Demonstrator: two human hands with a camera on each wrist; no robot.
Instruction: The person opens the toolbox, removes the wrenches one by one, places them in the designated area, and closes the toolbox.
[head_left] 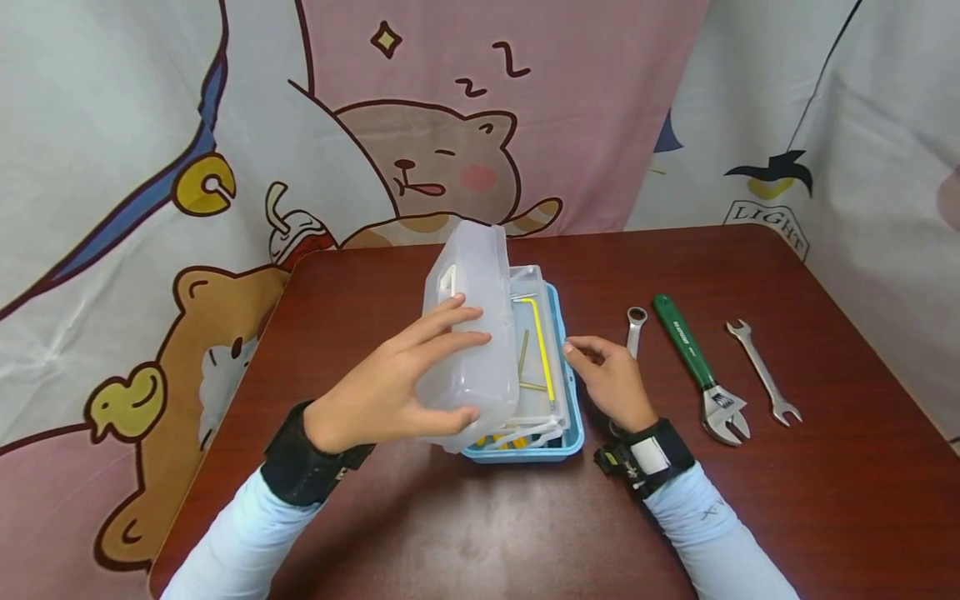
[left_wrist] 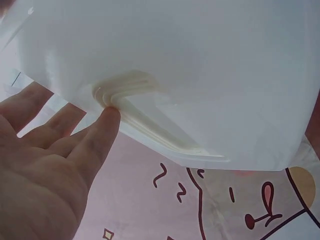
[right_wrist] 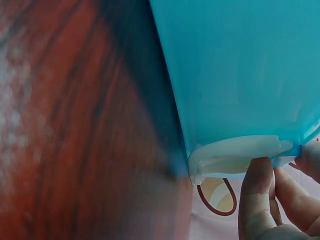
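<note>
My left hand (head_left: 401, 387) has its fingers spread against the outer face of a translucent lid (head_left: 487, 292), which stands tilted up on the left of a light-blue storage box (head_left: 573, 417). In the left wrist view, one fingertip touches the lid beside a cream handle (left_wrist: 160, 125). At the box's right rim is my right hand (head_left: 611, 379), fingers bent. Its thumb and fingers pinch the rim beside a white curved latch (right_wrist: 240, 150) on the blue side wall. A clear inner tray (head_left: 536, 358) holds a yellow hex key (head_left: 540, 350) and thin brass-coloured keys.
To the right on the brown table (head_left: 840, 500) lie a ratchet wrench (head_left: 635, 329), partly behind my right hand, a green-handled adjustable wrench (head_left: 693, 358) and an open-ended wrench (head_left: 763, 371). Yellow items (head_left: 517, 442) show below the tray. A printed cloth (head_left: 585, 108) hangs behind the table.
</note>
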